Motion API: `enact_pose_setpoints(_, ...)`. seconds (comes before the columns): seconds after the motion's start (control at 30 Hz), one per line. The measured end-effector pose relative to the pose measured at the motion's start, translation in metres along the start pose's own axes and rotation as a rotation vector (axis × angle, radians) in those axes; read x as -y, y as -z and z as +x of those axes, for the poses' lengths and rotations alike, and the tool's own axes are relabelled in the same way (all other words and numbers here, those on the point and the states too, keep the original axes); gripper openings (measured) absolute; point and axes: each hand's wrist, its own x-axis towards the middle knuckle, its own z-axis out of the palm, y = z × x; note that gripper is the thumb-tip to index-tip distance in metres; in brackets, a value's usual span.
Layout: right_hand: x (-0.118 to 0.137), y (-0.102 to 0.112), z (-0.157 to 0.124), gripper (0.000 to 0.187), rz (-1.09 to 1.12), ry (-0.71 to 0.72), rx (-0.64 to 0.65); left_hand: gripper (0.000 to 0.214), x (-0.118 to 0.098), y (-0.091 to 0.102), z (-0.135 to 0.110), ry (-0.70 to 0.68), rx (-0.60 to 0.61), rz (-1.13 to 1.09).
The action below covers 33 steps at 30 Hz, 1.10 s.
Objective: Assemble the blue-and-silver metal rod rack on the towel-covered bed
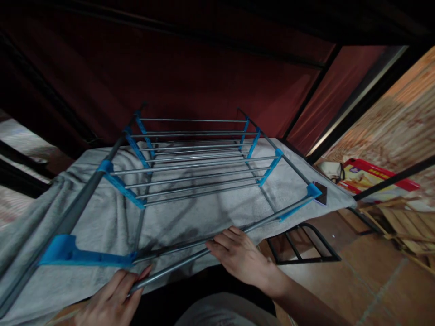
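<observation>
A rack of grey metal tubes with blue plastic brackets lies across a grey blanket in front of me. My left hand is closed around the near left end of a loose-ended metal tube, just below the blue bracket at the front left. Further along the same tube, my right hand has its fingers wrapped over it. Toward the right the tube runs to another blue bracket. A second tube runs close behind it, partly hidden by my right hand.
The grey blanket covers the surface under the rack. A phone lies at its right edge. Dark metal bars stand below. A red and yellow box and wooden slats are at right. Dark red panels rise behind.
</observation>
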Motion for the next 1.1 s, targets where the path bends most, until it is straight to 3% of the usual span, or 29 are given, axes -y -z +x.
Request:
enact_pose_setpoints(0.17, 0.002, -0.006, -0.003, 0.024, 0.039, -0.014, -0.086, 0.027, -0.024, 0.019, 0.017, -0.048, -0.111, 0.057)
enact_pose_setpoints(0.3, -0.001, -0.014, -0.005, 0.028, 0.106, -0.002, -0.168, 0.029, -0.035, 0.027, 0.025, -0.009, -0.083, 0.061)
enact_pose_setpoints(0.43, -0.003, -0.014, -0.004, 0.03, 0.136, -0.025, -0.166, 0.036, -0.039, 0.029, 0.028, -0.011, -0.089, 0.039)
enact_pose_setpoints(0.77, 0.001, -0.012, -0.007, 0.03, 0.175, -0.062, -0.162, 0.038, -0.037, 0.028, 0.027, 0.001, -0.058, 0.026)
enact_pose_setpoints(0.93, 0.0, -0.012, -0.003, 0.029, 0.131, -0.056, -0.145, 0.037, -0.033, 0.027, 0.026, -0.041, -0.137, 0.053)
enact_pose_setpoints(1.1, 0.002, -0.008, 0.003, 0.022, 0.097, -0.095, -0.093, 0.024, -0.014, 0.015, 0.015, -0.107, -0.185, 0.083)
